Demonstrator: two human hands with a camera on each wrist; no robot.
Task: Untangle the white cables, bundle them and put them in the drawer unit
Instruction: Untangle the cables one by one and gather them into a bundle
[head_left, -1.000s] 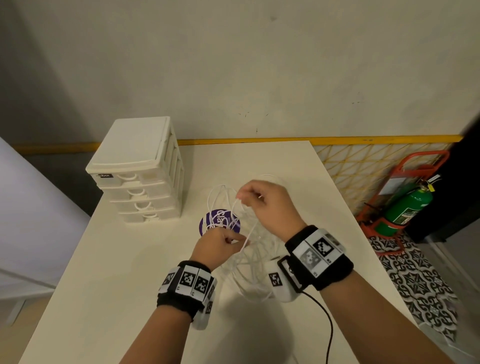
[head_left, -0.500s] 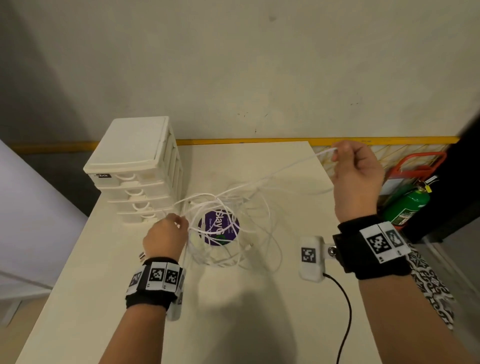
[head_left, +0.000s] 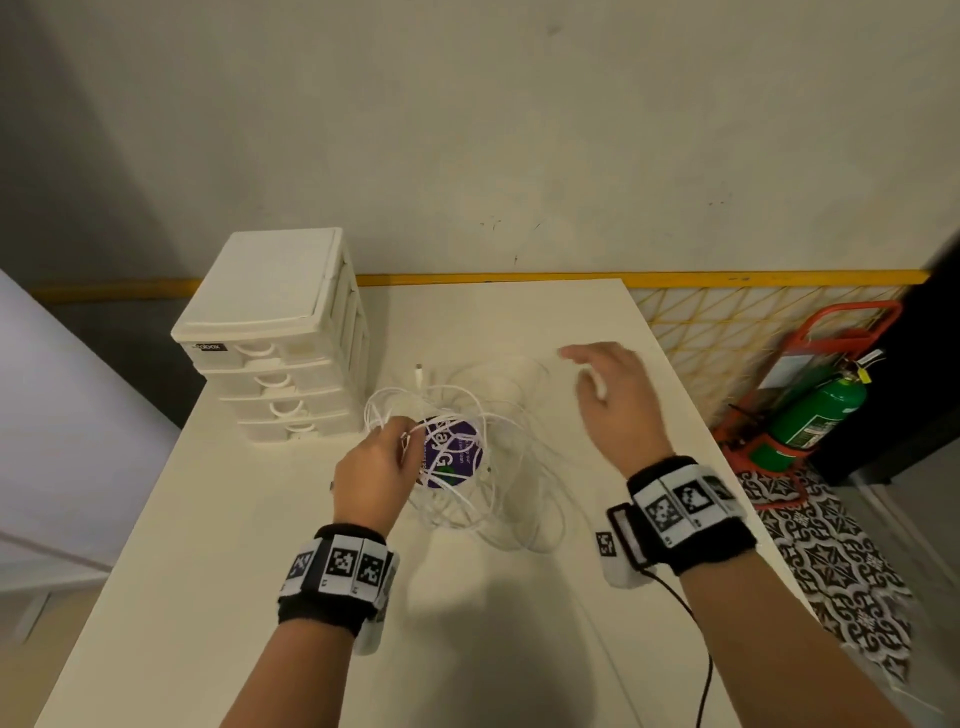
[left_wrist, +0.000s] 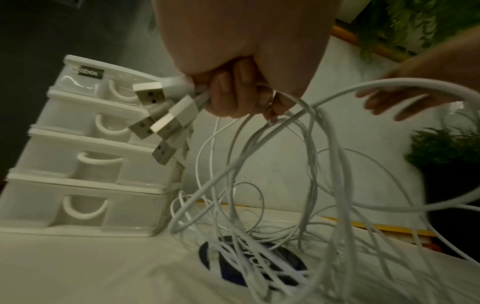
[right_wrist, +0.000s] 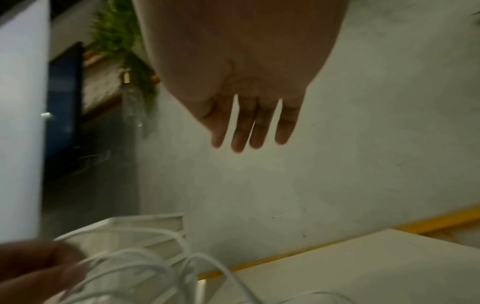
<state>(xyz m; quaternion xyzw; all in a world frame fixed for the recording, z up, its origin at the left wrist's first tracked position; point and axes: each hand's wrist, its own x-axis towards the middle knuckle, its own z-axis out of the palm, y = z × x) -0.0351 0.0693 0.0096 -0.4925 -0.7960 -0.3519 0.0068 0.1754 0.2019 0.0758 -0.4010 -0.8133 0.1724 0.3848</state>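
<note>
Loosely, white cables (head_left: 483, 467) mid-table (head_left: 208, 571), left hand (head_left: 374, 467) gripping, right hand (head_left: 613, 400) spread.

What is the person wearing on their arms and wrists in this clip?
Both forearms are bare, with no sleeves. The left wrist and right wrist each carry a black band covered with white tiles printed with black square codes. A white camera unit hangs under each band; a thin black cable trails from the right one.

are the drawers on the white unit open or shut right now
Shut: all four drawer fronts of the drawer unit sit flush in both the head and left wrist views.
</note>
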